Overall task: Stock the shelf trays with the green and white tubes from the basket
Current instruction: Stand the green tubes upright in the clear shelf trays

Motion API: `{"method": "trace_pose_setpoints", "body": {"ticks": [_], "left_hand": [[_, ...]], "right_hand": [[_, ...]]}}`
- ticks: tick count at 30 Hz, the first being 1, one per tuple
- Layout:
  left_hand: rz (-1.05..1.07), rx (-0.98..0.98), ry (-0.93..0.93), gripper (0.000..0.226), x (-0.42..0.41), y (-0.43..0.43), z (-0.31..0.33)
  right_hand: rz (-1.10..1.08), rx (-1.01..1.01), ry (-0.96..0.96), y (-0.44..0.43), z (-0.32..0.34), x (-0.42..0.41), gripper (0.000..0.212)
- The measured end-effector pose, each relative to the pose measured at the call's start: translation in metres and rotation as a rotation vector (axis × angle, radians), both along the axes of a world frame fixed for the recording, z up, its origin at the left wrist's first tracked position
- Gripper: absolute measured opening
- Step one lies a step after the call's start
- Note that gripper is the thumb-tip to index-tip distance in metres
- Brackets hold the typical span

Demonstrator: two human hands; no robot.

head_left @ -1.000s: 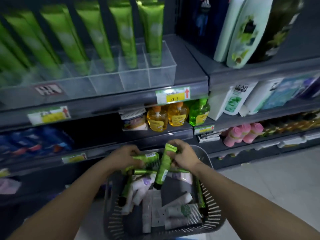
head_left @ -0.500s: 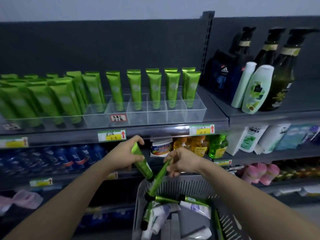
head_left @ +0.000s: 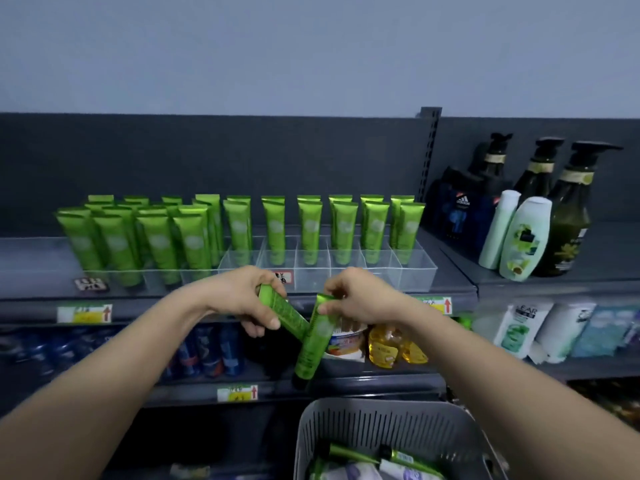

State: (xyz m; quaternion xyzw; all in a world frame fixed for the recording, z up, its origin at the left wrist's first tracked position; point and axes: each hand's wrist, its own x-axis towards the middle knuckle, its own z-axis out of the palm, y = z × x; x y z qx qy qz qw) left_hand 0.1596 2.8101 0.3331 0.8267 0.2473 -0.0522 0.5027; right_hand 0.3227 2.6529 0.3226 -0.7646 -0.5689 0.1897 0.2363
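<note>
1. One grey basket (head_left: 382, 422) sits below and in front of the clear tray (head_left: 417, 277), with several green and white tubes (head_left: 349, 452) lying inside.
2. Just before the tray's front wall, the left hand (head_left: 242, 299) curls round one green tube (head_left: 289, 315).
3. Beside it, the right hand (head_left: 360, 299) pinches the top of a second green tube (head_left: 311, 344), which hangs cap down.
4. Many green tubes (head_left: 310, 230) stand in the tray.
5. Right of the tray stand two white bottles (head_left: 524, 237) and three dark pump bottles (head_left: 568, 216).

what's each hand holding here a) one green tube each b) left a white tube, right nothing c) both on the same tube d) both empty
a: the left hand grips a slanted green tube, and the right hand pinches the top of a hanging green tube.
</note>
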Motion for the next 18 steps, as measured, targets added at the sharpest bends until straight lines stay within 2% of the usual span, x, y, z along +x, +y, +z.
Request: {"method": "trace_pose_setpoints", "body": {"ticks": [2, 5, 7, 10, 14, 18], "left_hand": [[0.004, 0.009, -0.046, 0.05, -0.006, 0.006, 0.014], [0.055, 0.203, -0.166, 0.017, -0.013, 0.013, 0.034], [0.101, 0.321, -0.224, 0.024, -0.017, 0.017, 0.047], [0.171, 0.377, -0.36, 0.027, -0.023, 0.024, 0.063], [0.265, 0.401, -0.582, 0.012, -0.025, 0.039, 0.079], [0.327, 0.518, -0.629, 0.02, -0.019, 0.053, 0.089]], "right_hand": [[0.006, 0.042, 0.06, 0.008, 0.016, -0.001, 0.021], [0.017, 0.111, 0.069, 0.021, 0.038, -0.005, 0.018], [-0.011, 0.173, 0.092, 0.031, 0.049, -0.006, 0.017], [-0.057, 0.284, 0.143, 0.044, 0.062, -0.007, 0.014], [-0.124, 0.431, 0.164, 0.058, 0.074, -0.009, 0.011], [-0.207, 0.535, 0.149, 0.069, 0.08, -0.01, 0.017]]}}
